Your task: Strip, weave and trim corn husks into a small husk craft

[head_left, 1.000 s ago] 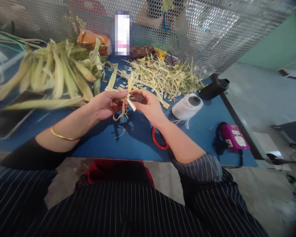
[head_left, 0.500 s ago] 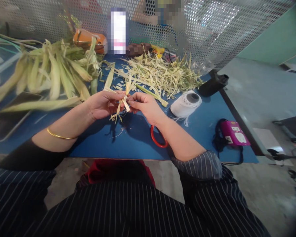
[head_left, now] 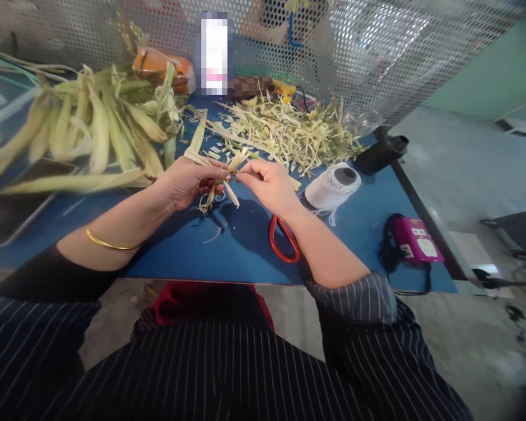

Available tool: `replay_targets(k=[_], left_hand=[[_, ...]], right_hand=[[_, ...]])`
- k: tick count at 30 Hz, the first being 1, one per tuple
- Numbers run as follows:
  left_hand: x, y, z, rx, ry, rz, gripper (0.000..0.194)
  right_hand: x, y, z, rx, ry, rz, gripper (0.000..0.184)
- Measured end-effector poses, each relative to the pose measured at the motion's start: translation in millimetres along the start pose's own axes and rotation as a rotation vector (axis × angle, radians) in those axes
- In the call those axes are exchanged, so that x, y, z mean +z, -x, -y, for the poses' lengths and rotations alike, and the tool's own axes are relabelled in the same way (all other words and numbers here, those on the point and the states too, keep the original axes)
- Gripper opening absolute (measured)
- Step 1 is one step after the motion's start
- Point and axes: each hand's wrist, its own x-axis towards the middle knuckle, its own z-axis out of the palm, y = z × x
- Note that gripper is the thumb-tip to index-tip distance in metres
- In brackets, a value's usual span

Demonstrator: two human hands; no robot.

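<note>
My left hand [head_left: 187,182] is closed around a small bundle of pale corn husk strips [head_left: 232,195], with curled ends hanging below the fingers. Close beside it, my right hand [head_left: 272,186] pinches thumb and forefinger together at the bundle's right side; what lies between those fingertips is too small to tell. A red loop handle [head_left: 284,250] lies under my right wrist, the rest of that tool hidden. To the right of this hand lies a tilted cone of white thread [head_left: 328,190] with loose ends trailing.
Whole corn husks [head_left: 99,131] are heaped at the left, partly over a dark flat tablet-like object [head_left: 21,202]. Behind my hands lies a pile of shredded husk [head_left: 289,131]. A black cylinder [head_left: 382,155] and a purple box with a cable [head_left: 418,240] sit rightward. Perforated metal mesh [head_left: 368,52] borders the back.
My right hand has drawn slightly right, away from the left fingers. The husk bundle has turned, its upper and lower ends now leaning further right.
</note>
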Motion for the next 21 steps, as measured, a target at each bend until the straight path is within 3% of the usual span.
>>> replay_targets(k=[5, 10, 16, 21], left_hand=[[1.7, -0.7, 7.1, 0.15, -0.155, -0.021, 0.015], [2.0, 3.1, 9.3, 0.245, -0.39, -0.009, 0.013], [-2.2, 6.6, 7.3, 0.336, -0.562, 0.176, 0.007], [-2.5, 6.2, 4.9, 0.308, -0.53, 0.33, 0.007]], right_hand=[[0.5, 4.4, -0.7, -0.289, 0.317, -0.118, 0.021], [3.0, 9.1, -0.9, -0.37, 0.494, -0.077, 0.026], [-0.1, 6.7, 3.8, -0.28, 0.415, -0.008, 0.017], [-7.0, -1.1, -0.4, -0.001, 0.029, 0.093, 0.013]])
